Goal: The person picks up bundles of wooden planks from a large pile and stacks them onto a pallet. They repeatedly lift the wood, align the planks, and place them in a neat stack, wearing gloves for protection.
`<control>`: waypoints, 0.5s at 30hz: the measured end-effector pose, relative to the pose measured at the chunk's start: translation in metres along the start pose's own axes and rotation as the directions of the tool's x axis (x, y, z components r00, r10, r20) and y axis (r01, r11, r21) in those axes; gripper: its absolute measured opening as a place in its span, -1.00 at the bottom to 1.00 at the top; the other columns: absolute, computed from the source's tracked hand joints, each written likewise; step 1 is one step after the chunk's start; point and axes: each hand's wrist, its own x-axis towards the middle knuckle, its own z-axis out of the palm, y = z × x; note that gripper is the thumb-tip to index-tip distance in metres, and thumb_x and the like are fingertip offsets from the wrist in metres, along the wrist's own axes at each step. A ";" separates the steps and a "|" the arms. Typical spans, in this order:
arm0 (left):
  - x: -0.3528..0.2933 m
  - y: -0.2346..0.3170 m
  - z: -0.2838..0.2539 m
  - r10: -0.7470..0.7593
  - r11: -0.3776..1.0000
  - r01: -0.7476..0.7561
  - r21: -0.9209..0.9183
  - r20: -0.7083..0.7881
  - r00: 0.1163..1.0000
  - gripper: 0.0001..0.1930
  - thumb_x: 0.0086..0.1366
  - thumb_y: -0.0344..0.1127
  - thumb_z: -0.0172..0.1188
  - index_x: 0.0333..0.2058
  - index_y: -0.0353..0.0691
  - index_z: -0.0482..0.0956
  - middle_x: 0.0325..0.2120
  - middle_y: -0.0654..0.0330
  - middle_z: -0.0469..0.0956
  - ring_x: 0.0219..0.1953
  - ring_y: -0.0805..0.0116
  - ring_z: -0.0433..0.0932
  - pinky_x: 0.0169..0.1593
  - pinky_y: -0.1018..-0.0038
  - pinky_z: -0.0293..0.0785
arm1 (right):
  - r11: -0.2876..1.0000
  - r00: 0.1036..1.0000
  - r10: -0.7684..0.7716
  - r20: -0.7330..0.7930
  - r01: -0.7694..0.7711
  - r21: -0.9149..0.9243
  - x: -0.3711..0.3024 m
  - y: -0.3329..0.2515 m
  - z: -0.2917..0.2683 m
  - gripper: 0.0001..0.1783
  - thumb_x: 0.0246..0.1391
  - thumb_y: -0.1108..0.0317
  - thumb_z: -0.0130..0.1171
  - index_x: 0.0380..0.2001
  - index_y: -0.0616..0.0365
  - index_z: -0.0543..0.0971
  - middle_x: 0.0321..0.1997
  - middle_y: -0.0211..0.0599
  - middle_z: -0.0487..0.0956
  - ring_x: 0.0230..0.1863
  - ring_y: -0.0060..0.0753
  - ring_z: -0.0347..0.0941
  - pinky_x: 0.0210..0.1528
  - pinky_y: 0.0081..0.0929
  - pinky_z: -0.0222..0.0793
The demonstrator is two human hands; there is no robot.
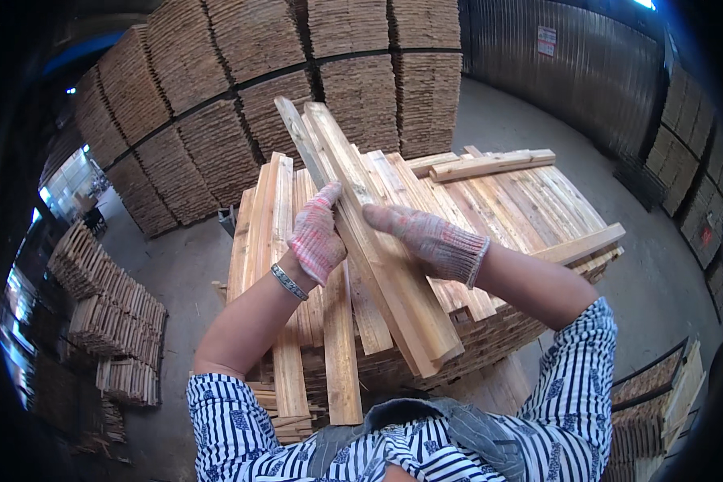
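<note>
Several long wooden boards [386, 277] are held together above a stack, slanting from the far left toward my body at the near right. My left hand [317, 233], in a red-and-white knit glove, grips their left side with the thumb on top. On the other side my right hand [430, 241], gloved alike, is closed against the right edge; its fingertips are hidden beneath the wood. Under them, loose boards [342, 353] lie lengthwise on the stack, some jutting over its near edge.
The board stack [510, 213] carries a crosswise board [494, 165] at the back and another crosswise board [582, 243] at the right. Tall piles of lumber [353, 88] rise behind it. A smaller wood pile [120, 337] stands on the concrete floor at left, beside the grey floor [189, 281].
</note>
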 end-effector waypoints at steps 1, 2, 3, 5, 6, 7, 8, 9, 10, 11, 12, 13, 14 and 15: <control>0.004 -0.002 0.002 0.015 1.000 -0.015 0.015 0.021 1.000 -0.53 0.50 -0.11 -0.01 0.19 -0.35 0.34 0.01 -0.06 0.55 0.06 0.04 0.57 0.17 0.08 0.56 | 0.963 0.997 -0.045 -0.068 0.025 -0.268 -0.005 -0.012 0.000 -0.10 0.15 -0.24 0.23 0.22 0.37 0.33 -0.01 -0.06 0.59 -0.01 -0.33 0.57 0.01 -0.34 0.56; 0.003 -0.003 0.004 0.026 0.999 -0.027 0.035 0.035 0.999 -0.55 0.50 -0.12 -0.01 0.17 -0.35 0.36 0.00 -0.06 0.56 0.05 0.04 0.58 0.16 0.09 0.57 | 0.952 0.997 -0.041 -0.069 0.018 -0.306 0.001 -0.009 -0.003 -0.12 0.12 -0.18 0.29 0.19 0.38 0.34 -0.04 -0.09 0.59 -0.07 -0.37 0.58 -0.05 -0.38 0.56; -0.009 0.006 0.017 0.005 0.997 -0.009 0.078 0.056 0.998 -0.59 0.49 -0.14 0.03 0.14 -0.32 0.41 -0.02 -0.05 0.56 0.04 0.04 0.59 0.13 0.09 0.59 | 0.938 0.997 -0.032 -0.077 0.003 -0.347 0.007 -0.004 -0.008 -0.14 0.08 -0.12 0.36 0.17 0.38 0.34 -0.07 -0.12 0.59 -0.14 -0.40 0.59 -0.12 -0.43 0.57; 0.004 0.022 0.013 -0.048 0.994 0.034 0.104 0.135 0.990 -0.61 0.47 -0.15 0.09 0.10 -0.31 0.42 -0.03 -0.03 0.56 0.04 0.02 0.59 0.14 0.09 0.58 | 0.994 0.990 -0.095 0.105 0.101 -0.051 0.015 -0.006 -0.019 -0.23 0.06 -0.01 0.41 0.10 0.38 0.37 -0.14 -0.15 0.58 -0.24 -0.48 0.57 -0.22 -0.51 0.57; 0.003 0.035 0.014 -0.037 0.981 0.018 0.194 0.094 0.995 -0.61 0.45 -0.14 0.12 0.07 -0.33 0.42 -0.03 -0.06 0.56 0.04 0.02 0.59 0.13 0.10 0.59 | 0.985 0.979 -0.172 0.112 0.171 0.014 0.019 -0.011 -0.017 -0.28 0.06 0.09 0.41 0.07 0.38 0.35 -0.21 -0.19 0.55 -0.32 -0.49 0.54 -0.30 -0.52 0.58; 0.003 0.046 0.013 -0.022 0.959 0.007 0.284 0.052 0.998 -0.61 0.43 -0.14 0.15 0.04 -0.34 0.42 -0.02 -0.09 0.55 0.04 0.01 0.58 0.13 0.12 0.59 | 0.995 0.998 -0.051 0.030 0.048 0.093 0.012 -0.019 -0.021 -0.28 0.06 0.14 0.40 0.11 0.37 0.31 -0.26 -0.23 0.51 -0.36 -0.48 0.52 -0.33 -0.51 0.61; 0.012 0.050 0.007 -0.072 0.984 0.061 0.167 0.064 0.995 -0.43 0.43 -0.06 0.14 0.13 -0.48 0.33 0.02 -0.25 0.51 0.01 0.01 0.60 0.11 0.16 0.60 | 0.996 0.999 -0.038 -0.015 0.039 0.085 0.016 -0.016 -0.036 -0.32 0.07 0.20 0.36 0.10 0.40 0.30 -0.26 -0.20 0.51 -0.36 -0.43 0.53 -0.36 -0.44 0.63; 0.014 0.054 0.006 -0.069 0.971 0.073 0.225 -0.025 0.997 -0.41 0.44 -0.05 0.12 0.10 -0.56 0.27 -0.03 -0.29 0.53 -0.05 0.06 0.64 -0.02 0.26 0.67 | 0.997 0.998 -0.019 -0.067 0.024 0.076 0.018 -0.011 -0.062 -0.36 0.08 0.27 0.32 0.09 0.43 0.30 -0.25 -0.16 0.51 -0.36 -0.38 0.54 -0.38 -0.37 0.65; 0.013 0.051 0.000 -0.051 0.951 0.072 0.300 -0.076 0.996 -0.41 0.44 -0.06 0.12 0.09 -0.56 0.27 -0.09 -0.27 0.54 -0.14 0.12 0.66 -0.13 0.34 0.69 | 0.998 0.990 0.017 -0.140 -0.025 -0.052 0.014 -0.007 -0.088 -0.30 0.05 0.22 0.36 0.11 0.40 0.29 -0.26 -0.18 0.51 -0.36 -0.43 0.53 -0.35 -0.43 0.63; 0.008 0.060 -0.008 -0.003 0.921 0.055 0.385 -0.133 0.991 -0.42 0.44 -0.06 0.12 0.08 -0.56 0.28 -0.14 -0.25 0.56 -0.24 0.17 0.68 -0.25 0.41 0.72 | 0.983 0.981 0.026 -0.193 -0.061 -0.176 0.013 -0.005 -0.108 -0.25 0.03 0.16 0.40 0.13 0.37 0.29 -0.26 -0.21 0.50 -0.36 -0.49 0.52 -0.32 -0.49 0.62; 0.014 0.072 -0.043 -0.194 0.922 0.207 0.329 -0.070 0.978 -0.42 0.44 -0.04 0.12 0.06 -0.56 0.29 -0.26 -0.15 0.56 -0.44 0.33 0.63 -0.41 0.56 0.67 | 0.945 0.962 -0.018 -0.272 -0.073 -0.318 0.014 0.002 -0.121 -0.25 0.05 0.14 0.39 0.14 0.37 0.30 -0.22 -0.18 0.52 -0.33 -0.45 0.54 -0.30 -0.46 0.62; 0.007 0.055 -0.037 -0.075 0.880 0.159 0.448 -0.199 0.977 -0.46 0.44 -0.03 0.13 0.00 -0.51 0.34 -0.34 -0.05 0.53 -0.51 0.42 0.55 -0.55 0.62 0.59 | 0.885 0.927 -0.055 -0.370 -0.126 -0.448 0.016 0.020 -0.141 -0.26 0.06 0.12 0.38 0.14 0.36 0.31 -0.18 -0.15 0.54 -0.31 -0.42 0.55 -0.27 -0.43 0.62; 0.004 0.053 -0.050 -0.081 0.825 0.192 0.531 -0.225 0.971 -0.47 0.41 -0.06 0.18 0.04 -0.48 0.34 -0.32 -0.02 0.55 -0.43 0.37 0.58 -0.44 0.59 0.60 | 0.773 0.892 -0.027 -0.451 -0.267 -0.575 0.025 0.031 -0.160 -0.24 0.14 -0.03 0.26 0.18 0.35 0.32 -0.12 -0.05 0.57 -0.25 -0.39 0.57 -0.23 -0.38 0.60; 0.007 0.048 -0.069 -0.081 0.764 0.222 0.606 -0.251 0.965 -0.46 0.38 -0.09 0.23 0.07 -0.46 0.34 -0.30 0.02 0.57 -0.35 0.31 0.61 -0.33 0.56 0.61 | 0.727 0.910 -0.005 -0.415 -0.282 -0.626 0.032 0.042 -0.168 -0.23 0.18 -0.09 0.19 0.19 0.36 0.31 -0.09 0.02 0.58 -0.20 -0.30 0.58 -0.16 -0.32 0.58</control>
